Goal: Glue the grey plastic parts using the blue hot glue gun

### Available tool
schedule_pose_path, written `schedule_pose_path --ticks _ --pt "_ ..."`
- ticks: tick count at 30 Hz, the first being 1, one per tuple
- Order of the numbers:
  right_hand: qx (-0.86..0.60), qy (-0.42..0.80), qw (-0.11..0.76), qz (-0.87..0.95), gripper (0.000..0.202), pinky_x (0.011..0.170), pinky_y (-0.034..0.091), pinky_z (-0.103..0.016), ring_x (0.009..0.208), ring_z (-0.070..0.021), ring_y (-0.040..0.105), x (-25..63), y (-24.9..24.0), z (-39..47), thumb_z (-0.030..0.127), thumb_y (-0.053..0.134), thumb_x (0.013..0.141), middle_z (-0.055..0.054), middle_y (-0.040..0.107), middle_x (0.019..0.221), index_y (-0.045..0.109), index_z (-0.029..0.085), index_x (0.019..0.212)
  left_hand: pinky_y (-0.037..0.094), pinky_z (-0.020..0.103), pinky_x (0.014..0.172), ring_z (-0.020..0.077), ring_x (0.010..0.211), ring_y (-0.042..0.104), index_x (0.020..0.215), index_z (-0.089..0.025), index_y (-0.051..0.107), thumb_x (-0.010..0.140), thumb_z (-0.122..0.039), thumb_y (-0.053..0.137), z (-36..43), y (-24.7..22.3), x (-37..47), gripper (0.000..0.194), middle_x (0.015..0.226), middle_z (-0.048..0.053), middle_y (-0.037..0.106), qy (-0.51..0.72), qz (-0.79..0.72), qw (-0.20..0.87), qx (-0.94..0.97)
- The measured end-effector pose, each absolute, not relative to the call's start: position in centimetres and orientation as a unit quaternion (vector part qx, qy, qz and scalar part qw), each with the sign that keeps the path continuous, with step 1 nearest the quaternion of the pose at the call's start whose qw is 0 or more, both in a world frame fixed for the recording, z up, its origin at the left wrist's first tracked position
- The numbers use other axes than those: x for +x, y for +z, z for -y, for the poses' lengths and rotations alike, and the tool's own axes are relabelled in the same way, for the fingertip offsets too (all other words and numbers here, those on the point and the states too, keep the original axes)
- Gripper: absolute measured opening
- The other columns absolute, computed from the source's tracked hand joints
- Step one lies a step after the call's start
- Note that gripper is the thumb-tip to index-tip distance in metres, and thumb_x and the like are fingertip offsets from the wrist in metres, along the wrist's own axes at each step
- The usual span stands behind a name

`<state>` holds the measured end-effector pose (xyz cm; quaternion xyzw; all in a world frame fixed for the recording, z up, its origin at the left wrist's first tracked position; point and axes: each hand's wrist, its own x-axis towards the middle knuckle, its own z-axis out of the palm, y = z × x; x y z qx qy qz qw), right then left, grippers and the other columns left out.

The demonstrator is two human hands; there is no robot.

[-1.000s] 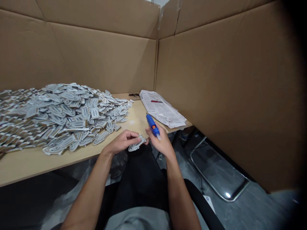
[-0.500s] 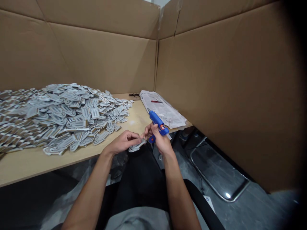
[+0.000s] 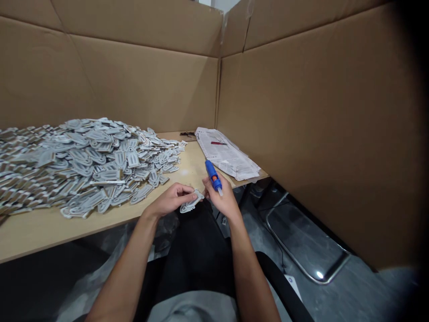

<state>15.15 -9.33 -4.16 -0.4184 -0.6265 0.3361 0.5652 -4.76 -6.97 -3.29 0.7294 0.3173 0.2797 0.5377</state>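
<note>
Between thumb and fingers, my left hand (image 3: 172, 198) pinches a small grey-and-white flat piece (image 3: 190, 203) with a rounded, slotted outline, held over my lap just off the table edge. My right hand (image 3: 221, 195) is wrapped round a blue hot glue gun (image 3: 213, 175), its nozzle pointing up and away from me. A clear glue stick pokes out of the gun's rear end. The gun's handle is hidden in my palm. My right fingertips are close to the piece's right end; whether they touch it I cannot tell.
A big heap of similar grey-and-white pieces (image 3: 100, 156) covers the table's left side. At the back right, printed paper sheets (image 3: 228, 156) carry a red pen-like object (image 3: 219, 143). Cardboard walls (image 3: 150, 80) stand behind and to the right. A metal-framed chair (image 3: 308, 241) is on the floor at right.
My right hand has turned the glue gun more upright, with its back end towards me. Its fingers have drawn slightly away from the piece, which stays in my left hand.
</note>
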Motion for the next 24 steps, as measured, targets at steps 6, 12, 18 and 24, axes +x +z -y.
schedule_pose_path --ticks 6,12,18,24 --pt "-0.373 0.422 0.578 0.590 0.043 0.079 0.060 -0.035 0.083 -0.0237 0.075 14.4 -4.4 9.0 0.065 0.062 0.089 -0.005 0.073 0.085 0.059 0.023 0.092 0.025 0.023 0.052 0.0089 0.059 0.032 0.075 -0.009 0.069 0.087 -0.051 0.068 7.0 -3.2 -4.7 0.043 0.062 -0.002 0.045 0.264 -0.317 0.517 0.750" --pt "-0.323 0.504 0.575 0.558 0.052 0.096 0.058 -0.039 0.097 -0.0250 0.075 13.8 -4.2 9.1 0.072 0.056 0.090 -0.010 0.076 0.096 0.065 0.021 0.091 0.028 0.023 0.054 0.0101 0.061 0.036 0.081 -0.009 0.074 0.088 -0.051 0.067 6.7 -3.7 -4.7 0.043 0.066 0.001 0.052 0.262 -0.322 0.488 0.768" --pt "-0.295 0.526 0.570 0.558 0.061 0.069 0.061 -0.033 0.077 -0.0225 0.074 14.4 -4.2 9.1 0.083 0.047 0.086 -0.006 0.071 0.080 0.059 0.022 0.083 0.032 0.023 0.059 0.0116 0.066 0.042 0.088 -0.010 0.074 0.088 -0.049 0.067 7.0 -3.2 -4.4 0.039 0.072 0.001 0.056 0.266 -0.310 0.500 0.764" --pt "-0.316 0.518 0.520 0.601 0.057 0.045 0.048 -0.024 0.047 -0.0154 0.063 15.7 -3.9 9.6 0.076 0.045 0.092 0.002 0.057 0.055 0.051 0.023 0.073 0.030 0.023 0.057 0.0104 0.062 0.036 0.067 -0.012 0.063 0.088 -0.051 0.066 7.0 -3.1 -4.5 0.045 0.063 -0.002 0.041 0.289 -0.324 0.501 0.749"
